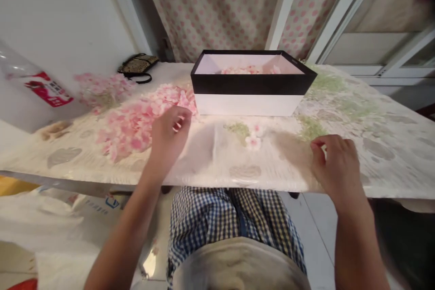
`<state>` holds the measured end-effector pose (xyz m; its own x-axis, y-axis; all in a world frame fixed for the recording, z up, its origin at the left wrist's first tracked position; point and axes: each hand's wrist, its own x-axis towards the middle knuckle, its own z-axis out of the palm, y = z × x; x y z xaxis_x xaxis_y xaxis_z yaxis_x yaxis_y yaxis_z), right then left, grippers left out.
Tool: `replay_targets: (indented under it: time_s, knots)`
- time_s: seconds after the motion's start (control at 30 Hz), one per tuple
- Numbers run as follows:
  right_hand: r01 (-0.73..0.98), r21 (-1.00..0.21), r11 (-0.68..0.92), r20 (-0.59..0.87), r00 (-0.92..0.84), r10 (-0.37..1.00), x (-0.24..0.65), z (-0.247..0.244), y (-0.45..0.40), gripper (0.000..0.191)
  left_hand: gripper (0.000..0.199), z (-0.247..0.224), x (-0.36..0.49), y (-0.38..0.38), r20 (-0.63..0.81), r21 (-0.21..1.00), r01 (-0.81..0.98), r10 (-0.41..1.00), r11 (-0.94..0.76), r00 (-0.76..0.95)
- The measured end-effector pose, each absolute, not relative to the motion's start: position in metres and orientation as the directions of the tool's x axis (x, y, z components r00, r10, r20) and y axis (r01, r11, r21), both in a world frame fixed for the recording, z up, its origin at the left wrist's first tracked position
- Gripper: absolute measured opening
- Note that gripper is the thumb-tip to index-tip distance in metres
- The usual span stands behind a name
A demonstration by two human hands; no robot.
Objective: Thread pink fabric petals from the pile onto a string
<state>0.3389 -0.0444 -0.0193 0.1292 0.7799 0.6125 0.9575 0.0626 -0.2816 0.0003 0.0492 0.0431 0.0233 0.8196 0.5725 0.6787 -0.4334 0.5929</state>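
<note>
A box (pixel 251 104) with white lower walls and a black upper band sits upright on the table, its top uncovered. Pink petal-like pieces (pixel 246 70) show inside it. In front of its left corner is my left hand (pixel 170 133), fingers curled with thumb and fingertips together and nothing visible between them. Beside that hand spreads a patch of pink blossoms (pixel 136 122); I cannot tell whether they are loose or printed. My right hand (pixel 336 163) hovers at or just above the cloth, right of the box, its thumb and forefinger pinched together with nothing showing.
A floral cloth (pixel 234 170) covers the table. At the back left lies a small dark patterned pouch (pixel 139 64) with a strap. A clear bottle with a red label (pixel 49 89) stands far left, near a tan object (pixel 54 130). White bags (pixel 68 226) rest below the left edge.
</note>
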Motion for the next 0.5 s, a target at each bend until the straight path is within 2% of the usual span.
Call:
replay_targets:
  time_s: [0.07, 0.1, 0.2, 0.37, 0.5]
  knots:
    - [0.925, -0.381, 0.009, 0.609, 0.243, 0.755, 0.335, -0.022, -0.044, 0.014, 0.015, 0.053, -0.015, 0.071, 0.584, 0.510, 0.758, 0.811, -0.408, 0.044]
    - [0.905, -0.425, -0.007, 0.602, 0.289, 0.744, 0.334, -0.023, -0.044, 0.014, 0.016, 0.056, -0.019, 0.082, 0.571, 0.421, 0.816, 0.814, -0.396, 0.100]
    - [0.873, -0.487, -0.012, 0.617, 0.354, 0.703, 0.331, -0.026, -0.044, 0.023, 0.015, 0.055, -0.015, 0.111, 0.462, 0.233, 0.896, 0.854, -0.377, 0.239]
    - [0.880, -0.473, 0.031, 0.640, 0.319, 0.699, 0.332, -0.027, -0.044, 0.024, 0.013, 0.046, 0.004, 0.129, 0.434, 0.262, 0.886, 0.867, -0.382, 0.245]
    - [0.879, -0.473, 0.067, 0.664, 0.306, 0.683, 0.332, -0.025, -0.047, 0.022, 0.015, 0.050, 0.002, 0.114, 0.446, 0.371, 0.822, 0.859, -0.432, 0.251]
